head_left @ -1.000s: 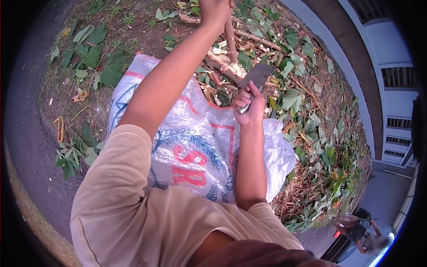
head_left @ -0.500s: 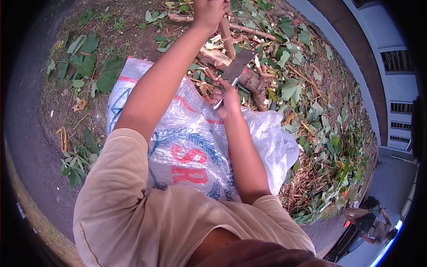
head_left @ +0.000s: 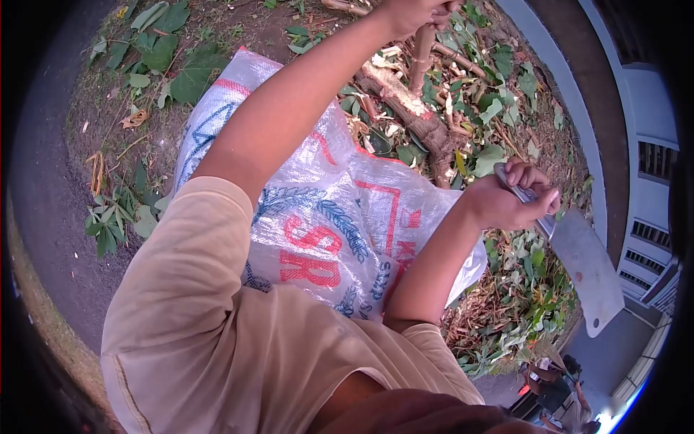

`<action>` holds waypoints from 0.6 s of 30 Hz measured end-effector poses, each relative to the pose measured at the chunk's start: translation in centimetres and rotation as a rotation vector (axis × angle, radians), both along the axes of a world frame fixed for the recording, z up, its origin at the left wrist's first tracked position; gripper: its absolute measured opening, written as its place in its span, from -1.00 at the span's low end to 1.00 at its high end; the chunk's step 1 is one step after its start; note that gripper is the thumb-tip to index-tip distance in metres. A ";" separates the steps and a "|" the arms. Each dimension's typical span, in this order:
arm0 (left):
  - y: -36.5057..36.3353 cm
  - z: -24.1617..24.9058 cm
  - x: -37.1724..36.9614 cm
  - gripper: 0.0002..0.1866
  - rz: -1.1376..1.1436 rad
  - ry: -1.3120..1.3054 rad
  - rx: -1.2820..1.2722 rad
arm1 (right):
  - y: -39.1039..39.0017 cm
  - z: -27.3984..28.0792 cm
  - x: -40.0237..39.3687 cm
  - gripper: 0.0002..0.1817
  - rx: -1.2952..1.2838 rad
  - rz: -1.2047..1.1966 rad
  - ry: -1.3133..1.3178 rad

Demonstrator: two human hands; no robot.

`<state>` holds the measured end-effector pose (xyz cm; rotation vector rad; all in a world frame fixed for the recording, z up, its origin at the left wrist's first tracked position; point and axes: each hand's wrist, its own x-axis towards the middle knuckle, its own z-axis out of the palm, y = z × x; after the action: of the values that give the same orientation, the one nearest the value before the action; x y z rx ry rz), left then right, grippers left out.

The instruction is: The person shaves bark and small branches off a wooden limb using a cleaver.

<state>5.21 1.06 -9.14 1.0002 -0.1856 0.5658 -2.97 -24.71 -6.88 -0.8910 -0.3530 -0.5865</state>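
Observation:
My right hand [head_left: 510,199] is closed around the metal handle of a cleaver [head_left: 589,271], raised out to the right. The broad blade, with a hole near its end corner, points down and right in the picture. At the top edge, my left hand [head_left: 423,16] grips the upper end of a cut branch [head_left: 421,61]; part of the hand is out of view. The branch stands nearly upright, its lower end against a thick log [head_left: 416,119] with pale, chipped wood on top. A white woven sack [head_left: 340,217] with red and blue print is spread between my arms.
Green leaves [head_left: 191,72] and wood chips litter the soil. Another branch [head_left: 463,61] lies behind the log. A paved strip [head_left: 50,210] runs along the left, a pale building [head_left: 650,108] along the right. Another person [head_left: 575,405] is at the lower right.
My right hand has swung the cleaver from beside the log up and out to the right. The view has shifted, while my left hand keeps hold of the branch.

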 end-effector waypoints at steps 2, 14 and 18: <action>0.3 -0.5 0.3 -0.66 -0.106 -0.057 -0.011 | 3.4 -6.7 -1.0 -0.77 0.058 0.045 0.280; -1.1 1.5 -0.5 -0.59 0.281 0.299 0.188 | 3.7 -13.9 -1.4 -0.86 0.048 0.889 1.349; -0.7 -0.3 0.4 -0.61 0.676 0.355 0.055 | -1.0 -6.8 0.3 -0.74 0.497 1.283 1.087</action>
<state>5.61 0.37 -9.47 1.1987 0.4734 0.9823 -2.71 -25.66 -13.68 -0.2598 0.2492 0.9684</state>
